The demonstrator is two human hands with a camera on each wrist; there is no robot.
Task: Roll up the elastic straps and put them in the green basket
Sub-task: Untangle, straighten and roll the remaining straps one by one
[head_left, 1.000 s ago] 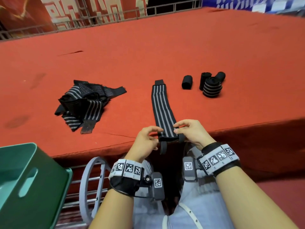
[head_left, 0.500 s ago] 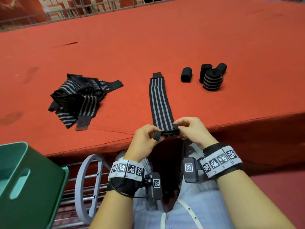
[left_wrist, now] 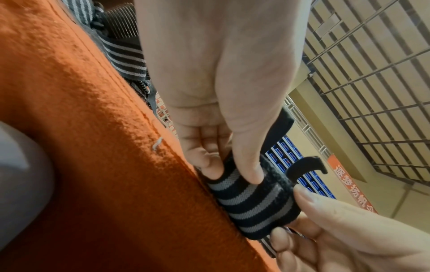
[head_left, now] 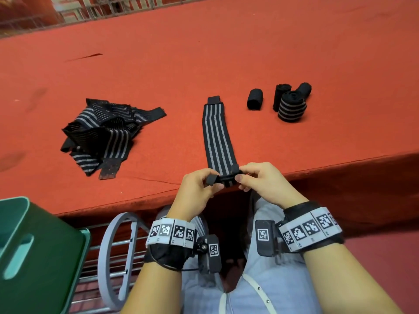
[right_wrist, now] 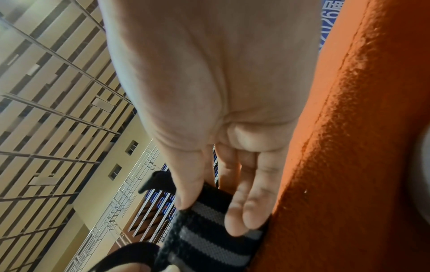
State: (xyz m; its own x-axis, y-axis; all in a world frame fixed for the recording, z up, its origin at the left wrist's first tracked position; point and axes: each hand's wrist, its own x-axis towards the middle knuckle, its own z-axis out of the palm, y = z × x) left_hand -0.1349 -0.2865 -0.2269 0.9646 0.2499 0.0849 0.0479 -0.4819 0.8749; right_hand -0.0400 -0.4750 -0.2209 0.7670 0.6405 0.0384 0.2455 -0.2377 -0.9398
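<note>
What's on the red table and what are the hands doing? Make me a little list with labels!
left hand: pinches near end of striped strap
right hand: pinches same end
striped strap: flat on red table, roll just started at the near edge
rolled straps: four, right of the flat strap
unrolled pile: left of it
green basket: lower left, beside the table; inside not visible

A red felt-covered table (head_left: 249, 53) fills the view, with a grey metal rack (head_left: 113, 252) (round-ended, with rungs) below its near edge and railings (head_left: 74, 12) beyond the far side.
</note>
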